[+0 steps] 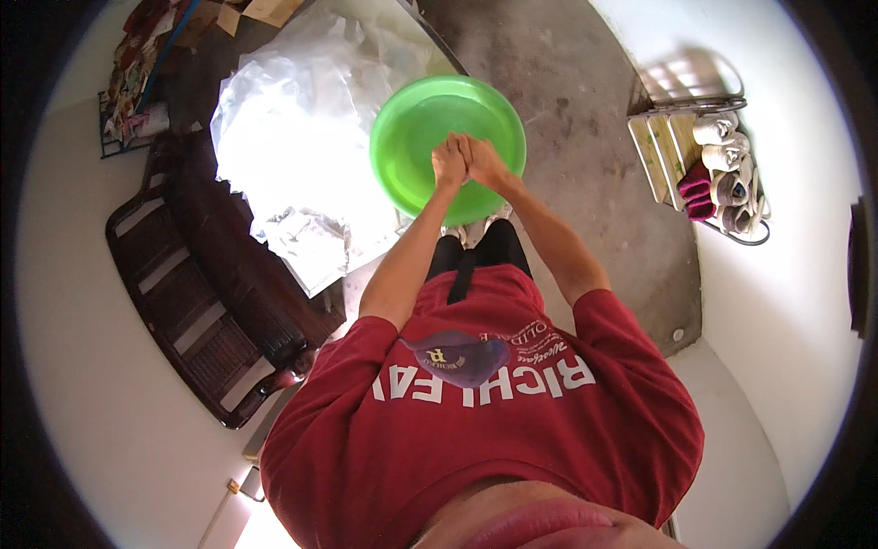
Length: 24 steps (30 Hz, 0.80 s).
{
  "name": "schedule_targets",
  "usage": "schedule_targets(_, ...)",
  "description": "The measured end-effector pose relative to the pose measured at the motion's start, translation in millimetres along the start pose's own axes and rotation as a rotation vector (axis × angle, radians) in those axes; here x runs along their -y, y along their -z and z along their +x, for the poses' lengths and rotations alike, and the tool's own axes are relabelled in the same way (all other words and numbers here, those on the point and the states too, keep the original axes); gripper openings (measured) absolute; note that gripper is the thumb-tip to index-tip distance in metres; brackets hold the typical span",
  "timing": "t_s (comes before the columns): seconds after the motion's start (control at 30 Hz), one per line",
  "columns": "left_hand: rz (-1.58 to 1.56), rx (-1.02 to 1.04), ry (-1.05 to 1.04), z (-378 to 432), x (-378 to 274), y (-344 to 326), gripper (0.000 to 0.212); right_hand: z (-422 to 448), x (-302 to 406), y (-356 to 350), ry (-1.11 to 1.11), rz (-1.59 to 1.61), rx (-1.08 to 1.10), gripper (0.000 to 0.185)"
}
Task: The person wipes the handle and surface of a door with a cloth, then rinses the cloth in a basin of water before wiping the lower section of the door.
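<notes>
A round green plastic basin [405,130] is in front of me, beside the corner of the table. What supports it is hidden beneath it. My left hand [449,162] and my right hand [485,163] meet over the basin, knuckles close together and fingers curled in. A small pale patch shows between the palms, too little to tell whether they hold something. Both forearms reach forward from red sleeves. Whether liquid lies in the basin is unclear.
Crumpled clear plastic sheeting [288,130] covers the table on the left, brightly lit. Beyond it stands a dark wooden bench [199,295]. A rack with several shoes [727,161] is by the right wall. Flattened cardboard [267,10] lies at the far left.
</notes>
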<state>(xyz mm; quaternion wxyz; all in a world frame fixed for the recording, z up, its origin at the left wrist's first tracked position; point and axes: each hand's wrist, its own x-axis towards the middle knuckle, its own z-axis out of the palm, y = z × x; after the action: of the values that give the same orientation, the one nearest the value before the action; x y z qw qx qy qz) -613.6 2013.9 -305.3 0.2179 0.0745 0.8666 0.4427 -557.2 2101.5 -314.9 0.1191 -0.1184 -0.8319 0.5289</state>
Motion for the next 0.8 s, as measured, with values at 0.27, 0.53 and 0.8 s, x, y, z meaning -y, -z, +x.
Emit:
schedule_targets(0.27,0.179,0.139,-0.328,4,-10,40,0.032,3,10,22,-0.084,-0.29,-0.034,0.019)
schedule_targets(0.53,0.206,0.112,-0.142,-7,38,62,0.02,-19,-24,-6,-0.045,-0.575,-0.037,0.035)
schedule_targets(0.8,-0.01,0.259,0.084,-26,46,59,0.024,-17,-50,-6,-0.089,-0.606,0.18,0.034)
